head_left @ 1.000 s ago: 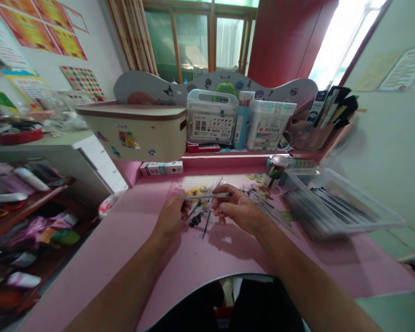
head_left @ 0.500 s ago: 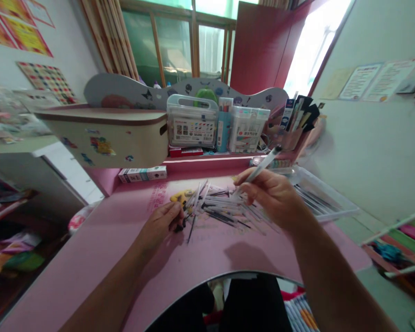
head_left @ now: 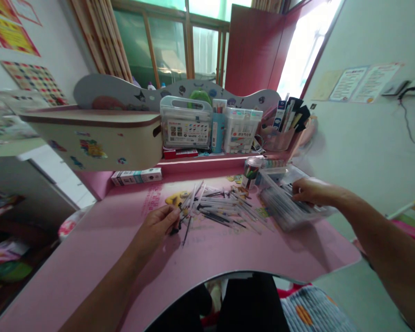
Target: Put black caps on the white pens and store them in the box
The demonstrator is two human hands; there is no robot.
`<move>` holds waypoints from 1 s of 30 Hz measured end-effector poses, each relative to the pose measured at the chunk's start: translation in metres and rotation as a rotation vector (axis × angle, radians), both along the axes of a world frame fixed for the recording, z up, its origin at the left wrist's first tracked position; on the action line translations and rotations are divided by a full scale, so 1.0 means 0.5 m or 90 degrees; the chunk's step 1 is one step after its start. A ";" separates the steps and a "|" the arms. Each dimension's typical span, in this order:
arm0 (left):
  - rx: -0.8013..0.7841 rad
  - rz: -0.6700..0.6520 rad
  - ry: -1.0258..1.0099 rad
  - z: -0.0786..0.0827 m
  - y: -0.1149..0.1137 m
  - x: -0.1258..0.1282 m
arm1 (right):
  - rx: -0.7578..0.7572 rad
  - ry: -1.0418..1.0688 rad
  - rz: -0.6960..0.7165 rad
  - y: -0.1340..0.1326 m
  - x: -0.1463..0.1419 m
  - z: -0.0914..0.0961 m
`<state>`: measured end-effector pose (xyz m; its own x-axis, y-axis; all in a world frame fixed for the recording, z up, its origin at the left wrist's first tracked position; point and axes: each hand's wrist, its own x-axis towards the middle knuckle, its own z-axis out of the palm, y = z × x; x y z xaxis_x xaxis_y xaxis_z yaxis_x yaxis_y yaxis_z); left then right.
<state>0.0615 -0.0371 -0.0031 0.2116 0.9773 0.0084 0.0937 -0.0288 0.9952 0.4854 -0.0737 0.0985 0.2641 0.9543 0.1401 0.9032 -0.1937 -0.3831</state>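
Observation:
Several loose pens and pen parts (head_left: pixel 219 210) lie scattered on the pink desk (head_left: pixel 200 251). My left hand (head_left: pixel 157 223) rests at the left end of that pile, its fingertips pinched on small dark pen pieces. My right hand (head_left: pixel 309 191) reaches over the clear plastic tray (head_left: pixel 287 205) at the right, which holds a row of pens. Its fingers curl down into the tray among the pens; whether they still grip one is hidden.
A small round cup (head_left: pixel 251 171) stands just left of the tray. The raised shelf behind holds clear marker cases (head_left: pixel 186 123), a blue tube and a cream box (head_left: pixel 93 140). Flat cartons (head_left: pixel 136 176) lie under the shelf. The desk's front edge curves inward.
My right hand carried a white pen from the pile up and rightward, then lowered into the clear tray. My left hand stayed by the pile's left end.

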 end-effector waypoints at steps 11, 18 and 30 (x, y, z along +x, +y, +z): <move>0.005 0.002 0.022 0.015 -0.008 0.006 | -0.267 -0.245 0.079 0.014 -0.010 -0.008; -0.012 0.041 -0.007 0.017 -0.009 0.009 | -0.057 -0.322 0.062 -0.016 -0.088 0.032; -0.036 0.149 -0.127 0.013 0.001 0.010 | -0.056 -0.158 0.413 0.085 -0.404 -0.087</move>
